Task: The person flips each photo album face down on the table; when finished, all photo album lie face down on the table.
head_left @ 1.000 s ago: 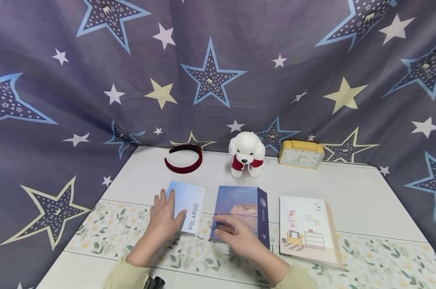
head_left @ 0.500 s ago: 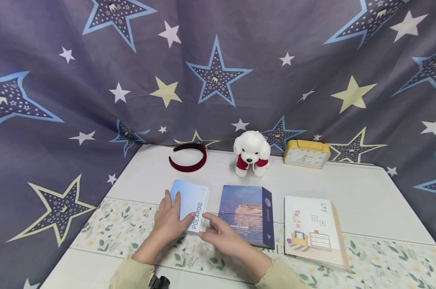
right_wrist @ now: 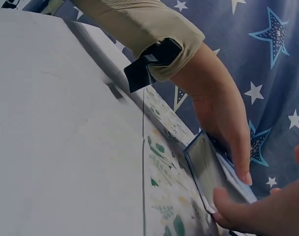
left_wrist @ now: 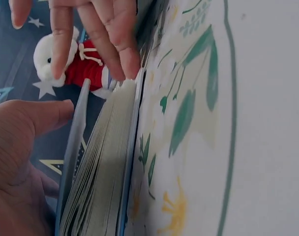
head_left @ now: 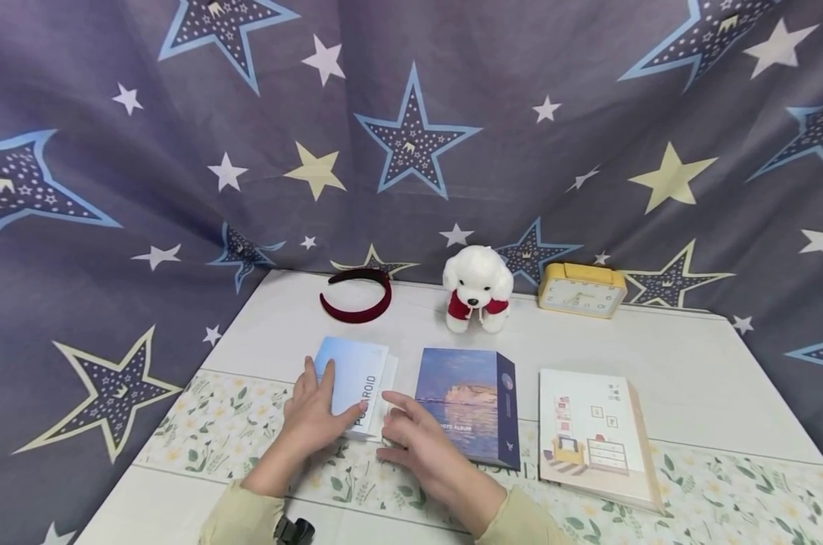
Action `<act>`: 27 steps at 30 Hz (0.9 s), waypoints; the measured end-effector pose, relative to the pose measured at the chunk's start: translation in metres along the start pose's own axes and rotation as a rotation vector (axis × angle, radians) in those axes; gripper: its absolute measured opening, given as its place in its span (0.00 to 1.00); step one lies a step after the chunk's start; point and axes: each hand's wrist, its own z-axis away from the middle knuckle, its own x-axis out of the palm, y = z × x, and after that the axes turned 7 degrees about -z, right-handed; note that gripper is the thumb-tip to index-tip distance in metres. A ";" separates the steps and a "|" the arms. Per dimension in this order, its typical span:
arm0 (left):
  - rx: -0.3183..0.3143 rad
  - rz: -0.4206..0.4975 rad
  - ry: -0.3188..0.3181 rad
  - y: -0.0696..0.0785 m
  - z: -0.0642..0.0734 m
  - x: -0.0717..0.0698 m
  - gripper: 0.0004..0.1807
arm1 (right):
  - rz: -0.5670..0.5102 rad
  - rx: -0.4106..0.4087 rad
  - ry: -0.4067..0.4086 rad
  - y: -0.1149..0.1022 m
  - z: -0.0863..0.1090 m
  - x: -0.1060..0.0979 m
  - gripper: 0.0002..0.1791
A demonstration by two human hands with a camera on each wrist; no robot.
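A light-blue photo album [head_left: 351, 371] marked POLAROID lies at the left of the table. Its cover stands slightly raised, and the pages [left_wrist: 102, 162] fan apart beneath it in the left wrist view. My left hand [head_left: 313, 412] rests over the album's left side, fingers spread and relaxed, the thumb on the cover near its free edge. At the album's right edge is my right hand [head_left: 425, 450], fingers loosely bent; in the left wrist view its fingertips come up to the page edges. Whether they touch is unclear. The right thumb [right_wrist: 222, 199] shows beside the album's lower edge.
Right of the hands lie a dark-blue photo album [head_left: 460, 393] and a thick white album [head_left: 591, 431] with a room drawing. Behind stand a dark red headband [head_left: 358, 312], a white plush dog [head_left: 478, 284] and a yellow clock [head_left: 583, 290]. A starry curtain [head_left: 261, 227] hangs behind the table.
My right hand has moved left from the dark-blue album to the light-blue one's right edge. The light-blue album's cover has lifted a little, baring pages. The left hand has stayed on it.
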 end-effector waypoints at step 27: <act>0.004 0.456 -0.136 0.027 0.017 -0.009 0.47 | -0.053 -0.070 -0.094 -0.005 0.005 0.005 0.38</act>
